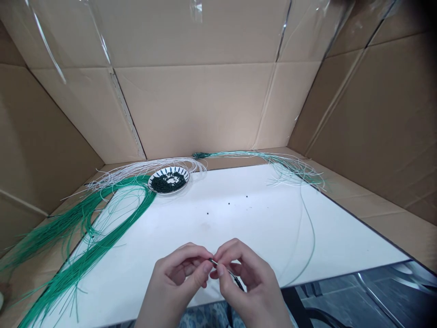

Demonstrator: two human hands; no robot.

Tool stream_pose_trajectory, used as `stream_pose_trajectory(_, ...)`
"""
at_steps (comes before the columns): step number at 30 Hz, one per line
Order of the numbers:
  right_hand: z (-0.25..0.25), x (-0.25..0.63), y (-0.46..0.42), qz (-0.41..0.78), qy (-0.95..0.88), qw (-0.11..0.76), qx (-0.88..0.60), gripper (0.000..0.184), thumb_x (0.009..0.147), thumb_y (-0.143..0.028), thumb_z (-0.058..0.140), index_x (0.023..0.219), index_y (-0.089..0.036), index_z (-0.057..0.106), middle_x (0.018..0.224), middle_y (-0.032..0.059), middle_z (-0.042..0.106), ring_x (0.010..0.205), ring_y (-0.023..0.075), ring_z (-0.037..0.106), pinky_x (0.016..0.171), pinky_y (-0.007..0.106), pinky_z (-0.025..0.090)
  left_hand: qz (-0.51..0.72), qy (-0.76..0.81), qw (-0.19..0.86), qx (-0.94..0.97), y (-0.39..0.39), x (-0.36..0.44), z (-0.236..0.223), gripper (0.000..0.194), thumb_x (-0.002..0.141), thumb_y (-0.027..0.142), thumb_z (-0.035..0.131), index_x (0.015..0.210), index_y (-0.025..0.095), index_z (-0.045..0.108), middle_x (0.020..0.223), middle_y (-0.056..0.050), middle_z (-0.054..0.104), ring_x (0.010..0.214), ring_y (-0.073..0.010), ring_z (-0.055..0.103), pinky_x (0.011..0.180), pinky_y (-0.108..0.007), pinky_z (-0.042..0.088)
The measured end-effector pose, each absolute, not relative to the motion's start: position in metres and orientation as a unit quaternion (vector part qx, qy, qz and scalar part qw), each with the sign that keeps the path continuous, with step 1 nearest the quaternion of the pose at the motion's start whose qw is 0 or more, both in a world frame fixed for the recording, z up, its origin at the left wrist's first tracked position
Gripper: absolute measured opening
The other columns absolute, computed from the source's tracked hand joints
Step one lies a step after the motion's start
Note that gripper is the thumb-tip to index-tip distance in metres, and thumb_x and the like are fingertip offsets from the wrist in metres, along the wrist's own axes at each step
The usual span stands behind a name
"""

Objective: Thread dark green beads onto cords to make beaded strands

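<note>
My left hand [184, 275] is closed, its thumb and forefinger pinching what looks like a small dark bead [210, 260]. Close beside it, my right hand [247, 278] grips a thin strand between thumb and forefinger. A short pale stretch of the strand runs between the two hands. Below the right fingers the dark beaded part [238, 281] of that strand hangs out. Both hands are above the near edge of the white table [266, 232]. My fingers partly hide the exact contact between bead and strand.
A striped-rim dish [183, 172] holds dark beads. Several loose beads, including one bead [229, 203], lie mid-table. Green strands [112, 241] spread along the left; white strands [136, 168] lie behind them. A green-and-white bundle [235, 154] stretches along the back. Cardboard walls [205, 105] surround the table.
</note>
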State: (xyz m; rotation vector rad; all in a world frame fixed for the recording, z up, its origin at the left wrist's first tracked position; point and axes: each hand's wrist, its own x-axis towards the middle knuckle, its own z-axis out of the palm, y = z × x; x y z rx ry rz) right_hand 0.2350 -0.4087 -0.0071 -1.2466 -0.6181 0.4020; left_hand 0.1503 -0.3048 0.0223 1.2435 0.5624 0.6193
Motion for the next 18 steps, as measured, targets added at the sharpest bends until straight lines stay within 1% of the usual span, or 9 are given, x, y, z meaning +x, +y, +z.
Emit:
stream_pose_trajectory(3, -0.001, 0.237, -0.413, 0.155, -0.323, 0.714, -0.601, 0.014, 0.079, -0.009, 0.064, 0.073, -0.022, 0.064, 0.08, -0.0011, 0.067, 0.073, 0.0139, 0.064, 0.067, 0.022, 0.052, 0.285, 0.253, 0.707, 0.596, -0.304, 0.147, 0.024, 0.007, 0.066, 0.024, 0.091, 0.066, 0.022, 0.084, 0.065, -0.001, 0.069, 0.057, -0.0136, 0.057, 0.057, -0.021, 0.051)
stream_pose_trajectory(7, 0.003, 0.243, -0.42, 0.127, -0.404, 0.648, -0.633, 0.015, 0.083, -0.009, 0.06, 0.075, -0.022, 0.062, 0.082, -0.0001, 0.067, 0.075, 0.015, 0.065, 0.068, 0.025, 0.049, 0.275, 0.251, 0.669, 0.644, -0.301, 0.143, 0.024, 0.004, 0.068, 0.021, 0.086, 0.065, 0.022, 0.083, 0.069, -0.004, 0.072, 0.066, -0.0184, 0.065, 0.063, -0.022, 0.054)
stream_pose_trajectory(10, 0.004, 0.246, -0.425, 0.104, -0.444, 0.615, -0.644, 0.017, 0.085, -0.008, 0.057, 0.076, -0.023, 0.058, 0.082, -0.0005, 0.065, 0.075, 0.0142, 0.064, 0.067, 0.025, 0.047, 0.265, 0.243, 0.653, 0.667, -0.3, 0.141, 0.025, 0.006, 0.071, 0.021, 0.082, 0.065, 0.022, 0.083, 0.071, -0.005, 0.073, 0.068, -0.0191, 0.067, 0.065, -0.021, 0.055)
stream_pose_trajectory(13, 0.004, 0.246, -0.426, 0.09, -0.464, 0.606, -0.64, 0.018, 0.084, -0.007, 0.056, 0.075, -0.023, 0.054, 0.08, 0.0002, 0.064, 0.072, 0.0148, 0.063, 0.065, 0.025, 0.047, 0.264, 0.242, 0.653, 0.667, -0.3, 0.141, 0.025, 0.006, 0.071, 0.021, 0.082, 0.065, 0.022, 0.083, 0.069, -0.005, 0.072, 0.068, -0.0191, 0.067, 0.063, -0.021, 0.055)
stream_pose_trajectory(18, 0.005, 0.244, -0.425, 0.078, -0.454, 0.624, -0.631, 0.019, 0.082, -0.006, 0.056, 0.073, -0.023, 0.055, 0.078, -0.0002, 0.066, 0.07, 0.0143, 0.063, 0.065, 0.024, 0.05, 0.274, 0.248, 0.657, 0.657, -0.303, 0.142, 0.026, 0.004, 0.07, 0.021, 0.083, 0.066, 0.023, 0.084, 0.07, -0.004, 0.074, 0.067, -0.0192, 0.068, 0.063, -0.021, 0.056)
